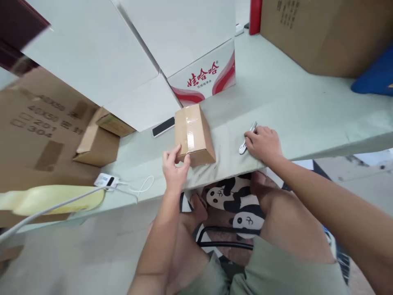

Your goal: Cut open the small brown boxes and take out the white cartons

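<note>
A small brown cardboard box [190, 127], closed with clear tape along its top, sits on the pale green tabletop. My left hand [175, 167] grips its near left corner, thumb against the front and fingers at the side. To the right of the box, my right hand [264, 143] is closed on a silver utility knife [247, 139] that lies at the table surface. I cannot make out any blade. Behind the box's left side is a flat dark rectangular object with a white edge [163, 127].
White cartons [202, 78] with red lettering stand behind. A large brown carton [39, 135], an open small box [100, 143], a white power strip [106, 181] with cables and a yellow bottle [58, 198] are left. Another carton [325, 37] and a blue object [376, 76] are right.
</note>
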A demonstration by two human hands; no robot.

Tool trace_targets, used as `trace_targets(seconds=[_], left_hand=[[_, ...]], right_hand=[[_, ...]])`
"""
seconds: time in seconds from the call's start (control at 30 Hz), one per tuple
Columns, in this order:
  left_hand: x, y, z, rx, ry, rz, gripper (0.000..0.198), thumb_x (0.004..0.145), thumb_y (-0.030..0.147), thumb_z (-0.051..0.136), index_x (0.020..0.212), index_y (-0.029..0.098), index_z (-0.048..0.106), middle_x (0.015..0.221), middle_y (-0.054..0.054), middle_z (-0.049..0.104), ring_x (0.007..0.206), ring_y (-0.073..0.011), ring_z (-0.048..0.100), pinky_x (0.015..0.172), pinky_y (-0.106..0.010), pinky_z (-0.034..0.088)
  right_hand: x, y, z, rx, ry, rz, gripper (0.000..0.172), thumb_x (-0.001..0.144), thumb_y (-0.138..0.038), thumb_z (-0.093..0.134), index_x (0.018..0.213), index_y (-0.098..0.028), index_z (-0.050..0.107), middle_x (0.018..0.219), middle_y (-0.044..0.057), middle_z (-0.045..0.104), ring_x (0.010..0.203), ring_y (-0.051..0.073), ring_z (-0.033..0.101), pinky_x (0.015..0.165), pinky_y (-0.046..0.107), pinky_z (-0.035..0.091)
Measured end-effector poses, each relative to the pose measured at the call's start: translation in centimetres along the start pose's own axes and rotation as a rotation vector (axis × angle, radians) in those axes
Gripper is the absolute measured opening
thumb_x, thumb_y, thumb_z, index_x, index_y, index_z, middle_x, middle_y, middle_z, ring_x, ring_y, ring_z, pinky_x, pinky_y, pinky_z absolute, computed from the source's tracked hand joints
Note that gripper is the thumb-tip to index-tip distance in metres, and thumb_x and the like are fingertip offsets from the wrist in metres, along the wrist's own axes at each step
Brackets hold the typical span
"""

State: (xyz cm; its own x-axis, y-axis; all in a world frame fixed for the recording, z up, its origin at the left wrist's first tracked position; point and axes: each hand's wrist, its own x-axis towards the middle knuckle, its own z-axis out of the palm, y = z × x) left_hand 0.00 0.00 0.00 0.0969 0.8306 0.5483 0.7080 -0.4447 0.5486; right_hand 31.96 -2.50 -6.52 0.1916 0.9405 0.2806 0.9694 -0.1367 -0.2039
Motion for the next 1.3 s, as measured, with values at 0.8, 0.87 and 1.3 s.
trace_targets(seconds=[0.8, 0.87, 1.3], left_hand=[[-2.0, -1.5, 2.4, -0.517, -0.059, 0.029, 0.040, 0.093, 0.030, 0.061, 0.132, 0.025, 0.068, 0.103, -0.004, 0.044, 0.100, -0.0198, 0.054, 0.094, -0.038, 0.059], [-1.9, -1.5, 2.3, -0.530, -0.082, 0.009, 0.040, 0.092, 0.030, 0.062, 0.132, 0.026, 0.067, 0.104, -0.004, 0.045, 0.102, -0.0203, 0.055, 0.096, -0.039, 0.059], [-0.7, -1.9, 2.2, -0.690, -0.137, -0.163, 0.049, 0.095, 0.043, 0.055, 0.141, 0.026, 0.059, 0.123, -0.009, 0.057, 0.114, -0.0255, 0.061, 0.107, -0.046, 0.056]], right_hand=[[0.8, -0.6, -1.3, 0.115, -0.113, 0.140, 0.026, 0.081, -0.038, 0.045, 0.089, -0.021, 0.064, 0.076, 0.008, 0.060, 0.088, 0.028, 0.055, 0.092, 0.043, 0.043], [1.4, -1.2, -1.8, 0.142, -0.148, 0.191, 0.021, 0.077, -0.037, 0.051, 0.085, -0.022, 0.064, 0.070, 0.005, 0.057, 0.084, 0.027, 0.055, 0.090, 0.041, 0.043], [1.9, -8.6, -2.6, 0.979, 0.118, 0.474, 0.038, 0.079, -0.053, 0.050, 0.108, -0.029, 0.048, 0.083, -0.004, 0.053, 0.073, 0.016, 0.064, 0.070, 0.031, 0.053]])
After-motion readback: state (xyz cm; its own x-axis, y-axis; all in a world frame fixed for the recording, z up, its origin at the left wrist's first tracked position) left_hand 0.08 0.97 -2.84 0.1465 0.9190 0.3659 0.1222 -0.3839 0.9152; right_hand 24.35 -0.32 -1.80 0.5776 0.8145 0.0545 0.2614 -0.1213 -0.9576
